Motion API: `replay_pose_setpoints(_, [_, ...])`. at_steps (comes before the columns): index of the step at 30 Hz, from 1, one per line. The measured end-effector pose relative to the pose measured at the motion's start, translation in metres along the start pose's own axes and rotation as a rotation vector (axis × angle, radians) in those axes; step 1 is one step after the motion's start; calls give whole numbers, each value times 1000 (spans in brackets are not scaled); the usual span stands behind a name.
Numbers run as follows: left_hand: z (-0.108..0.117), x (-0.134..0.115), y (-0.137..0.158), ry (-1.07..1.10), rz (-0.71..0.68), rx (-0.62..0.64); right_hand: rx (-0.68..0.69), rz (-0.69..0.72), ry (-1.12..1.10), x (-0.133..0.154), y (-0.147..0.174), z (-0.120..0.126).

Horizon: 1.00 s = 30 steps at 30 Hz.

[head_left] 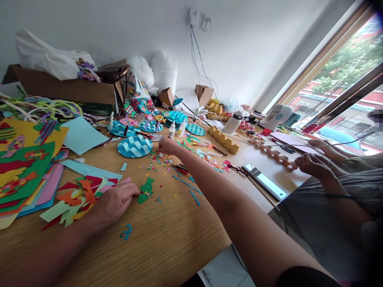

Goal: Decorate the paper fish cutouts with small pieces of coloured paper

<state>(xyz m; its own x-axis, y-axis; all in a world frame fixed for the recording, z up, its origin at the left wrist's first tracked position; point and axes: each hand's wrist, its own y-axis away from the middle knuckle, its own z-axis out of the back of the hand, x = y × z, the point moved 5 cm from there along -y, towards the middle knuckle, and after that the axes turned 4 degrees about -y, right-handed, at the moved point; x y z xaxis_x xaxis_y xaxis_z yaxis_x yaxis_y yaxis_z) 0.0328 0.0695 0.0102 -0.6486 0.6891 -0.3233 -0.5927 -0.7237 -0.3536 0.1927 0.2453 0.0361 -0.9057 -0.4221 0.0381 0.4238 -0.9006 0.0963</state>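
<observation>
My left hand point(119, 199) rests on the table, its fingers loosely bent. Their tips touch the edge of a green paper fish point(145, 190) with small coloured dots. My right hand point(168, 146) reaches far across the table, fingers curled down and closed; whatever they hold, if anything, is hidden. Just behind it stand a glue bottle point(171, 130) and a second white bottle point(182, 128). To its left lies a round blue disc with wavy pale strips point(134, 146). Tiny coloured paper bits point(158, 160) are scattered below that hand.
Paper scraps point(80, 195) and coloured sheets point(44, 183) lie at the left. Blue strips point(194, 197) and pencils point(181, 169) are near my right forearm. A phone point(265, 182) lies at the right edge, beside another person's hands point(314, 165) holding an egg-carton strip point(275, 153).
</observation>
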Motion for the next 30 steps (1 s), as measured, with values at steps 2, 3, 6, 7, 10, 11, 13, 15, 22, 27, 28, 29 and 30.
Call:
replay_pose_setpoints(2, [-1, 1, 1, 5, 0, 8, 0, -15, -12, -3, 1, 0])
replay_pose_setpoints(3, [-1, 1, 1, 6, -1, 9, -1, -19, -17, -4, 1, 0])
replay_pose_setpoints(6, [0, 2, 1, -4, -4, -7, -8, -11, -27, -5, 1, 1])
replay_pose_setpoints(7, [0, 1, 1, -10, -5, -12, -10, -4, -29, -4, 0, 0])
replay_pose_setpoints(10, [1, 0, 1, -25, -4, -13, -11, 2, -25, -1, -2, 0])
replay_pose_setpoints(11, [2, 0, 1, -26, -2, -10, -11, -2, -24, 0, -2, 0])
replay_pose_setpoints(13, [2, -1, 0, -21, 3, -5, -8, -13, -26, 1, -3, 0])
replay_pose_setpoints(15, [2, -1, 0, -10, 4, 3, 1, -25, -37, 0, -3, 0])
replay_pose_setpoints(22, [-1, 1, 1, 15, 1, 23, 6, -63, -96, -7, 2, -1])
replay_pose_setpoints(27, [-2, 2, 1, 11, 6, 18, -16, -52, -107, -7, 1, -1])
replay_pose_setpoints(28, [-1, 2, 1, 11, 5, 17, -16, -49, -105, -7, 1, -1])
replay_pose_setpoints(29, [-1, 2, 0, 11, 3, 16, -15, -46, -102, -6, 0, -1])
replay_pose_setpoints(30, [0, 1, 0, 11, 1, 16, -14, -45, -98, -6, -1, -2])
